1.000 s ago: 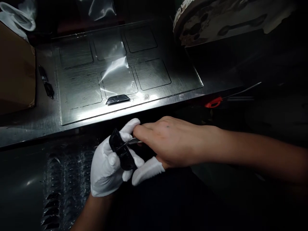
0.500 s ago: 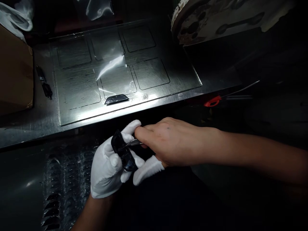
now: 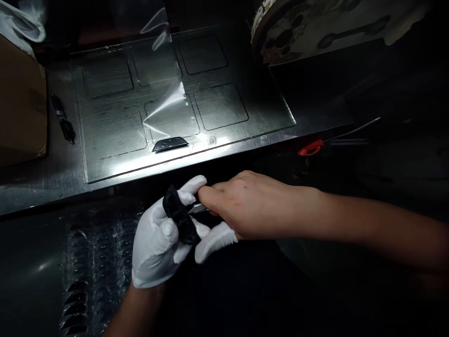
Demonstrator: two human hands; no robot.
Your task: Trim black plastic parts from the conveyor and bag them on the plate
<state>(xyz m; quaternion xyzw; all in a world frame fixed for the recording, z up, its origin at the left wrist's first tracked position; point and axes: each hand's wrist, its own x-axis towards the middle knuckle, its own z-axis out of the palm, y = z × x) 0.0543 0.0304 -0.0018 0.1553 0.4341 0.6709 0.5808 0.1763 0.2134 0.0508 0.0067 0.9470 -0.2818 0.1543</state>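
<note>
My left hand (image 3: 157,245), in a white glove, is closed round a small black plastic part (image 3: 179,220) and holds it upright below the bench edge. My bare right hand (image 3: 245,203) is closed on a thin metal blade tool (image 3: 197,209), whose tip touches the black part. The tool's handle is hidden in my fist. A second black part of the same shape (image 3: 170,144) lies flat on the metal plate (image 3: 112,140) just above my hands.
The metal plate carries several square outlines and a sheet of clear film (image 3: 168,105). A black marker (image 3: 63,119) and a cardboard box (image 3: 21,107) lie at the left. A red-handled tool (image 3: 310,148) rests at the right. A clear tray of black parts (image 3: 91,271) sits lower left.
The black part has turned slightly in my left fingers and the blade tip has shifted on it. The clear film at the back has lifted and moved.
</note>
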